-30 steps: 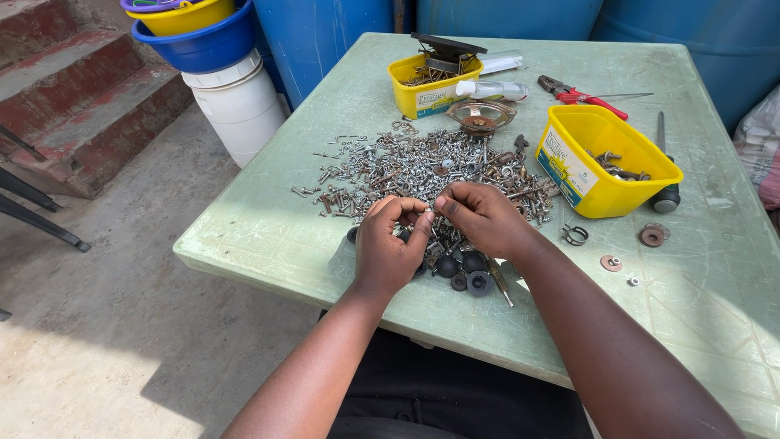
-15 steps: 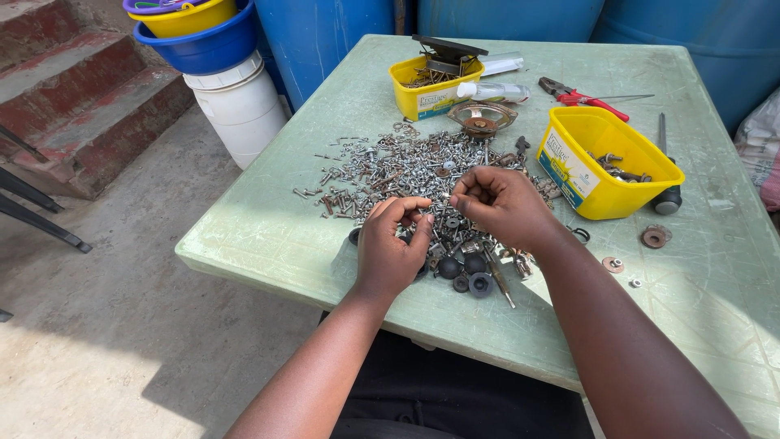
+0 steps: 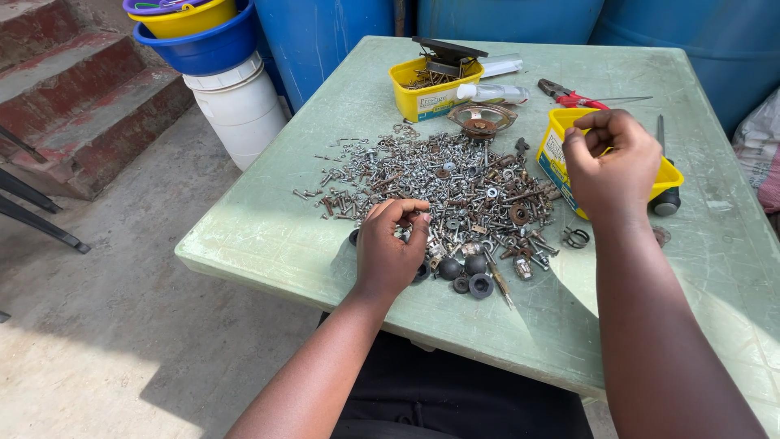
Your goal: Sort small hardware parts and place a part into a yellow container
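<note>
1. Right hand has lifted away from the heap of mixed grey metal screws and bolts and now hovers over the yellow rectangular plastic tub, fingertips pinched together; whatever is held is too small to tell.
2. Left hand stays at the heap's near edge on the pale green worktop, fingers curled shut on a small piece.
3. Black rubber grommets lie just beside it.

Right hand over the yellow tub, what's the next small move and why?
Probably open the pinched fingers of the right hand and let whatever they hold drop: it hovers directly above the yellow tub, while the left hand rests at the edge of the pile of screws.
</note>
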